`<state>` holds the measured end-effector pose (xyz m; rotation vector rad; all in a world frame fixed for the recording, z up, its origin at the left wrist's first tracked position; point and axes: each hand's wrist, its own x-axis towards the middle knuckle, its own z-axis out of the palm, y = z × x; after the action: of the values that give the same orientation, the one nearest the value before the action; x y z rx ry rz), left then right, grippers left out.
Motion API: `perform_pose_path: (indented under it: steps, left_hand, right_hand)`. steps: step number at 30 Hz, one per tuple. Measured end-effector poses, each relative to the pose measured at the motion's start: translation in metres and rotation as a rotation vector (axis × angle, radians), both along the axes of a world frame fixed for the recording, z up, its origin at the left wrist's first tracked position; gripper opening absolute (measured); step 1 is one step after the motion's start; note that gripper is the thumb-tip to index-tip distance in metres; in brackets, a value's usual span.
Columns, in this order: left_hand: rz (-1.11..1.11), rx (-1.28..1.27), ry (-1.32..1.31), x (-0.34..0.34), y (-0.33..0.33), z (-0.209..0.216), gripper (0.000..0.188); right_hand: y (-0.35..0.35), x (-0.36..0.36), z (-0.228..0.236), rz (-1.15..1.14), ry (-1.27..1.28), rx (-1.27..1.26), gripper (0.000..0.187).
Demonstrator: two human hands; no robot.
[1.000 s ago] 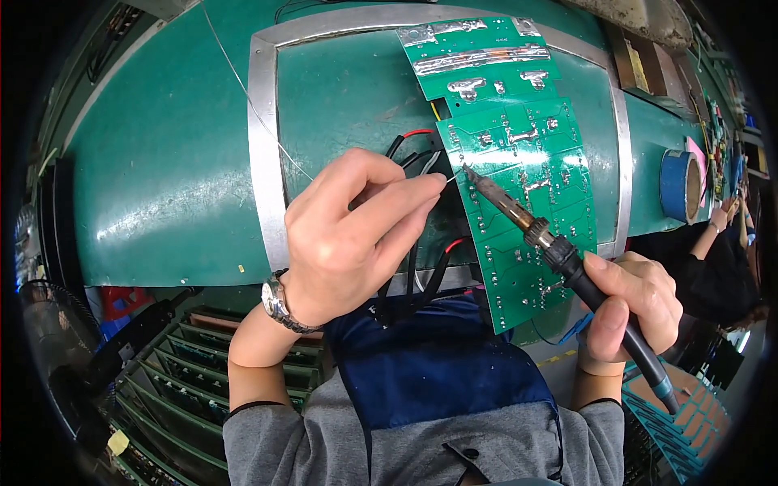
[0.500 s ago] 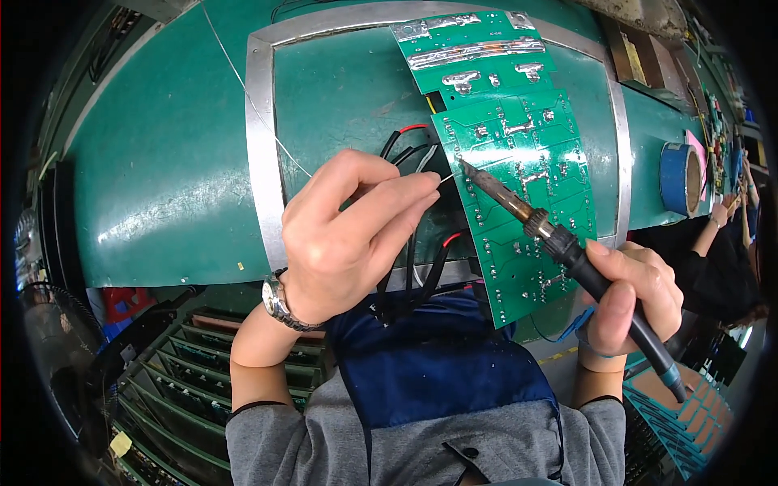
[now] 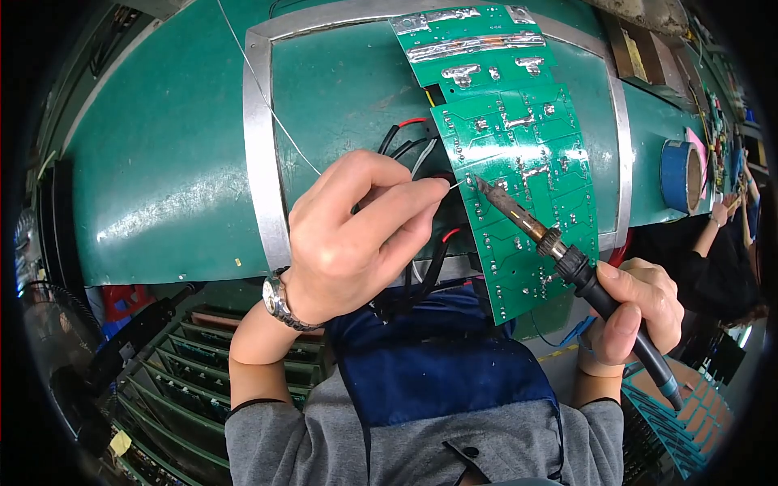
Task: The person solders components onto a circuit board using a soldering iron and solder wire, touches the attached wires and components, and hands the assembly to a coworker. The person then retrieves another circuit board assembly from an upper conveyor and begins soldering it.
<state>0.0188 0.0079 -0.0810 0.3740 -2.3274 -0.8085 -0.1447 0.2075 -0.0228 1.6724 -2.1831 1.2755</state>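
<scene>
A green circuit board (image 3: 527,235) lies solder side up, its left edge near my left hand (image 3: 356,231). That hand pinches a thin solder wire (image 3: 279,121), whose short end pokes out toward the board's left row of joints. My right hand (image 3: 640,308) grips a soldering iron (image 3: 579,271) by its black handle. The iron's dark tip is at the board's left part, close to the wire end; whether they touch is too small to tell. Above this board lies another green board (image 3: 478,61) with thick silver solder strips. Black and red cables (image 3: 405,134) come out from under the boards.
The green work surface (image 3: 170,162) carries a metal frame (image 3: 261,154) around the boards. A blue tape roll (image 3: 679,176) stands at the right. Slotted racks (image 3: 186,389) are at lower left, and a teal-edged rack (image 3: 689,421) is at lower right. Another person's hand (image 3: 720,212) shows far right.
The iron's tip and my right hand have moved slightly down and right along the board. My left hand has shifted a little right with the solder wire.
</scene>
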Motion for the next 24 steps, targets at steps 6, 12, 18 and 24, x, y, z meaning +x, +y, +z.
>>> perform_pose_path:
  steps: [6, 12, 18, 24]
  left_hand:
    - [0.041, -0.016, -0.003, -0.001, 0.001, 0.002, 0.025]
    - [0.079, -0.011, 0.015, -0.004, -0.001, -0.004, 0.025]
    - [0.051, -0.054, 0.064, -0.005, -0.003, -0.007, 0.026]
    - [0.055, 0.001, 0.003, -0.001, 0.001, -0.001, 0.024]
  right_hand:
    - [-0.003, 0.001, -0.001, 0.03, -0.012, -0.018, 0.03]
    - [-0.016, -0.005, -0.006, 0.122, -0.003, -0.053, 0.024]
    - [-0.018, -0.004, -0.008, 0.127, 0.073, -0.042, 0.025]
    - [-0.004, 0.005, 0.002, -0.013, 0.05, -0.038, 0.034]
